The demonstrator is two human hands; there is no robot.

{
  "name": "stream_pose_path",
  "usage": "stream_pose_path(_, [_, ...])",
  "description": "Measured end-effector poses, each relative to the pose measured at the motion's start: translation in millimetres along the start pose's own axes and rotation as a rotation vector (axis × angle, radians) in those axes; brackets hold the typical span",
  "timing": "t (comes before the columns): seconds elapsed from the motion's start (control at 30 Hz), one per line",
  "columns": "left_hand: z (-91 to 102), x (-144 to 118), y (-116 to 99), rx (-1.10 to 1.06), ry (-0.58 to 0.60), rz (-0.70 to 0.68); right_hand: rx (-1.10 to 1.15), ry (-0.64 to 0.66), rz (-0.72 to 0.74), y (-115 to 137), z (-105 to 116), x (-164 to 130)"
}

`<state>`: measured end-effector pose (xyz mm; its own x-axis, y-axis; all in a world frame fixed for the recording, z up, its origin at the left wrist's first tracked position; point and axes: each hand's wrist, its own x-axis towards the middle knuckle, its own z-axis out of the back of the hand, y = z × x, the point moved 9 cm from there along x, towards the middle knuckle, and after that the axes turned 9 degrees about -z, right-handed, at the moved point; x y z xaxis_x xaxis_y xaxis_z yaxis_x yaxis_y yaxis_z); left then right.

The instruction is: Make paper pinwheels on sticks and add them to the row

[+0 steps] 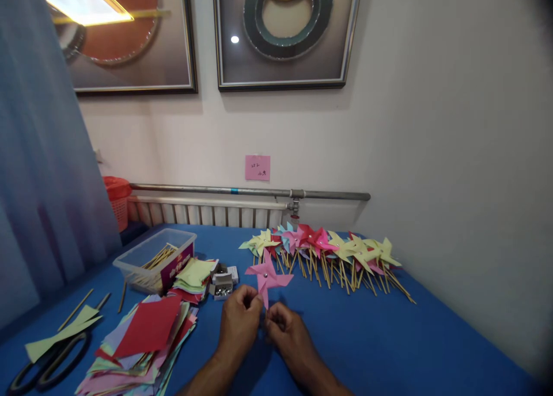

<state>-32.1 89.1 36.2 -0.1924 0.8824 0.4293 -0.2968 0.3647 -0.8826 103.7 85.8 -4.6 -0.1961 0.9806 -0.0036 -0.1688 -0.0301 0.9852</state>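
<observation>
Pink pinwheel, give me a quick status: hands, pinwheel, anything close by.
Left hand and right hand both pinching pink pinwheel, held upright above blue table. Pin box just left; finished pinwheels behind.

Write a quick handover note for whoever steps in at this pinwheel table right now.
Left hand and right hand: both pinch the lower part of a pink paper pinwheel, held upright over the blue table.
Done: a row of finished paper pinwheels on wooden sticks lies at the back right.
Left: a stack of coloured paper squares front left, more sticks in the clear plastic box, small box of metal pins beside it, black scissors at far left.
</observation>
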Motion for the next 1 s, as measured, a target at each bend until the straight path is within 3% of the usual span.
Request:
stream_pose_path(0.37, [28.6,11.3,-5.9,0.127,-0.089,-0.073,0.001,0.021,-0.027,2.0,-4.0,-5.5])
stream_pose_path(0.6, [4.6,4.4,-4.0,0.030,0.046,-0.059,0.040,0.016,-0.027,-4.2,-1.7,-0.8])
stream_pose_path(1.0, [-8.9,0.3,9.3,-0.091,0.059,0.038,0.072,0.033,-0.036,-5.3,-4.2,0.8])
